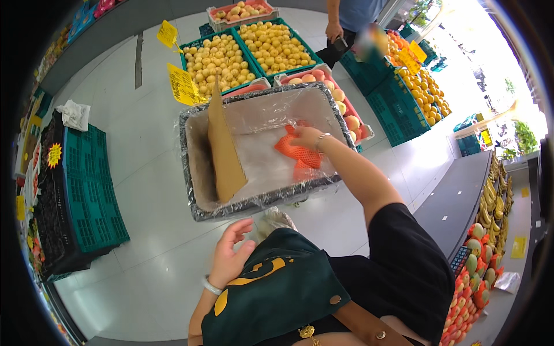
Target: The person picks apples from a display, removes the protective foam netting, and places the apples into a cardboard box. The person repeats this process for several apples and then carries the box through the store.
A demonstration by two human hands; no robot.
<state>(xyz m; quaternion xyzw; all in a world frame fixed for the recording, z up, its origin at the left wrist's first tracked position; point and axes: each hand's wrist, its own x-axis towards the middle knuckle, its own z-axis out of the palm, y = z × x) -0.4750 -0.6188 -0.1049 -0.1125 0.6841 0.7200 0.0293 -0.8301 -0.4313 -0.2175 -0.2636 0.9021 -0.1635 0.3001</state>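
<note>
In front of me stands a bin lined with clear plastic (pixel 262 206), its rim dark. An upright sheet of brown cardboard (pixel 224 153) divides off its left side. My right hand (pixel 309 138) reaches into the larger right compartment, its fingers closed on an orange mesh bag (pixel 300 153). Part of that hand's grip is hidden by the hand itself. Held low, just in front of the bin's near side, my left hand (pixel 229 256) is empty with its fingers apart and slightly curled.
Beyond the bin are green crates of yellow fruit (pixel 219 60) and a crate of peaches (pixel 349 122). A person (pixel 355 14) stands past them, near orange fruit (pixel 424 92). Green crates (pixel 92 187) are at left; a grey shelf (pixel 447 196) and bananas (pixel 490 196) at right.
</note>
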